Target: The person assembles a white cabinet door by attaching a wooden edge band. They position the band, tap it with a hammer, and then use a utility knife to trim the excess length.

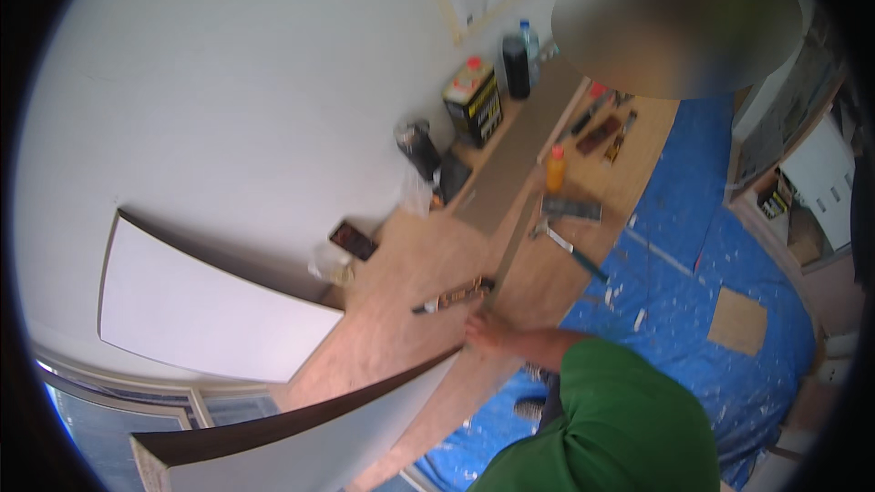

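Note:
My right hand reaches in from the lower right, its forearm below a green sleeve. Slightly blurred, its fingers look curled round the near end of a long thin strip on the wooden worktop. Just beyond the hand lies a knife-like tool with a brown-and-black handle and a dark tip. Below and left of the hand, a white panel with a dark edge stretches toward the lower left, its upper end close to my fingers. My left hand does not show.
A hammer, grey block and orange bottle are on the right. Along the wall stand a phone, tin and black cylinder. Another white panel leans there. Blue sheeting covers the floor. A blurred person stands beyond.

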Demonstrator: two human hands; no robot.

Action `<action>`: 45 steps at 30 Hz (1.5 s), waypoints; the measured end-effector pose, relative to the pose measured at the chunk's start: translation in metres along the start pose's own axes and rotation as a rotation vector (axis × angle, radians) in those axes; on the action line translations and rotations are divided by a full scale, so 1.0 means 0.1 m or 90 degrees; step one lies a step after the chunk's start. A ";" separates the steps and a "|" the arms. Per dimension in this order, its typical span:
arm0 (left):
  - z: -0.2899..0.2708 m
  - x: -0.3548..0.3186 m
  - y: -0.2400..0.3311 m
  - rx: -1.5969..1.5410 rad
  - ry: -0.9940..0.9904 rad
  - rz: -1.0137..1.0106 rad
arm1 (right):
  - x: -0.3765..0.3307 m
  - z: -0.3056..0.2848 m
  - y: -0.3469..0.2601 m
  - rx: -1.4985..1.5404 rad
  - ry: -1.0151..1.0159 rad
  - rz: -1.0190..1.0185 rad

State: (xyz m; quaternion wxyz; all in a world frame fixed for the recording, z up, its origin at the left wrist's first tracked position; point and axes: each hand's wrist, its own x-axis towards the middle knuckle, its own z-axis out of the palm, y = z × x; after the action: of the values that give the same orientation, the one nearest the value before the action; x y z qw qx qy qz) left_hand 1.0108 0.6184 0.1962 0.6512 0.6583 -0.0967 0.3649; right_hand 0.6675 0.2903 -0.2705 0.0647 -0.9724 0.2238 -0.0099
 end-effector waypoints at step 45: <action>0.01 0.44 -0.08 0.121 -0.152 0.079 | -3.58 -4.96 0.37 0.300 0.601 0.557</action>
State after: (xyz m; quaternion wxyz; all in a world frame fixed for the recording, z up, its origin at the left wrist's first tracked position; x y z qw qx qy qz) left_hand 1.0469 0.6341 0.2166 0.5463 0.7482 -0.1790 0.3311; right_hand 0.3059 0.3535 0.2202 0.1680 -0.6440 0.5922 -0.4543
